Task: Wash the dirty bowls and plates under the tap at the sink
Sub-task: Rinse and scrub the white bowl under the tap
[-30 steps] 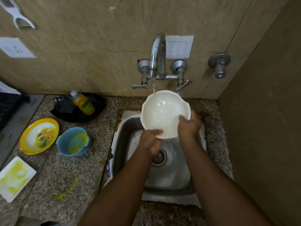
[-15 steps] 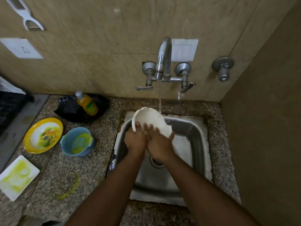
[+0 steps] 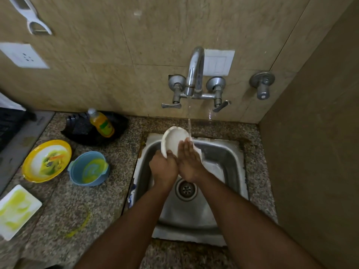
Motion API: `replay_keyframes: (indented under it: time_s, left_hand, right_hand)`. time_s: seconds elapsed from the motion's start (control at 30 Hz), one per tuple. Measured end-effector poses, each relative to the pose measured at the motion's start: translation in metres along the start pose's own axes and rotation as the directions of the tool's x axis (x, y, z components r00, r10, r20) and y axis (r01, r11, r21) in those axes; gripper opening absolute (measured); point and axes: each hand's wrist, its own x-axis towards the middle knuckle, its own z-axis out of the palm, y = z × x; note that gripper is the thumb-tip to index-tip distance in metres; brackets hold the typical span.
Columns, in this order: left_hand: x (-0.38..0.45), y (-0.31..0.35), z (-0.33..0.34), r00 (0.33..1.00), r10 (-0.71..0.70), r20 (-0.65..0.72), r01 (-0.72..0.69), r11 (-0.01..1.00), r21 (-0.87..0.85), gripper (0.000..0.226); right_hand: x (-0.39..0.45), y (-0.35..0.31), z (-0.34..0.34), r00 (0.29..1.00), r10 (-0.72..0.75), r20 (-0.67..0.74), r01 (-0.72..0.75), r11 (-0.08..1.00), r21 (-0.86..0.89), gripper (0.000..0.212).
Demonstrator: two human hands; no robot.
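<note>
Steel sink under running tap. White bowl tilted on edge over basin, beyond both hands. Left hand grips its lower rim; right hand, fingers straight, presses flat against its inside, nearest the stream.

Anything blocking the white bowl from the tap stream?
Nothing visible. The white bowl is held over the sink by the left hand; the right hand lies flat on it, and the stream lands at its rim by the fingers.
</note>
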Motion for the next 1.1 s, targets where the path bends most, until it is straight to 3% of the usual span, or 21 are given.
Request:
replay_keyframes:
  time_s: [0.13,0.23,0.3,0.4,0.5,0.57,0.63,0.7,0.77,0.8,0.87,0.93,0.97,1.1]
  left_hand:
    - [0.007,0.005,0.000,0.998,-0.037,-0.053,0.040,0.997,0.059,0.032]
    - [0.014,0.004,-0.004,0.996,-0.084,-0.040,0.088,0.989,0.117,0.033]
    - [0.020,0.004,-0.008,0.992,-0.118,-0.038,0.121,0.987,0.101,0.033]
    - [0.025,-0.002,-0.013,0.988,-0.150,0.043,0.151,0.988,-0.041,0.034]
    - [0.027,-0.001,-0.016,0.963,-0.202,0.181,0.232,0.959,-0.165,0.041]
    - [0.029,0.001,-0.020,0.898,-0.293,0.329,0.389,0.878,-0.278,0.038]
    - [0.030,0.001,-0.024,0.811,-0.344,0.474,0.513,0.808,-0.291,0.031]
    - [0.031,-0.001,-0.028,0.745,-0.362,0.561,0.564,0.790,-0.240,0.023]
    - [0.032,-0.002,-0.027,0.704,-0.344,0.621,0.594,0.764,-0.250,0.008]
    - [0.032,-0.002,-0.025,0.698,-0.349,0.626,0.605,0.755,-0.254,0.006]
    - [0.036,-0.006,-0.017,0.753,-0.364,0.549,0.542,0.815,-0.203,0.018]
    - [0.043,-0.013,-0.005,0.859,-0.322,0.398,0.368,0.929,-0.044,0.032]
    - [0.043,-0.013,-0.002,0.881,-0.294,0.370,0.309,0.951,0.020,0.036]
    - [0.058,-0.033,0.034,0.878,-0.266,0.397,0.253,0.964,0.086,0.063]
  right_hand:
    - [-0.009,-0.005,-0.002,0.985,0.102,0.136,-0.112,0.991,0.072,0.072]
    - [-0.027,-0.010,-0.002,0.965,0.087,0.247,-0.135,0.974,0.182,0.052]
    - [-0.039,0.000,-0.005,0.977,0.001,0.214,-0.038,0.984,0.172,0.049]
    - [-0.034,0.031,-0.016,0.989,-0.046,0.141,0.064,0.990,-0.125,0.054]
    - [-0.022,0.053,-0.025,1.000,-0.027,0.013,0.029,0.984,-0.174,0.083]
    - [-0.019,0.053,-0.034,0.992,0.006,-0.125,-0.007,1.000,-0.007,0.097]
    - [-0.017,0.047,-0.049,0.980,0.147,-0.133,-0.099,0.944,0.314,0.095]
    - [-0.015,0.044,-0.060,0.964,0.266,-0.013,-0.191,0.727,0.660,0.074]
    - [-0.017,0.041,-0.063,0.943,0.318,0.095,-0.264,0.546,0.795,0.052]
    - [-0.019,0.040,-0.064,0.932,0.344,0.116,-0.291,0.514,0.807,0.048]
    - [-0.021,0.036,-0.068,0.911,0.401,0.093,-0.310,0.521,0.795,0.046]
    - [-0.025,0.029,-0.074,0.884,0.467,0.024,-0.329,0.584,0.742,0.038]
    - [-0.027,0.025,-0.078,0.871,0.491,-0.020,-0.337,0.627,0.703,0.035]
    - [-0.038,0.019,-0.090,0.864,0.448,-0.232,-0.257,0.786,0.562,0.051]
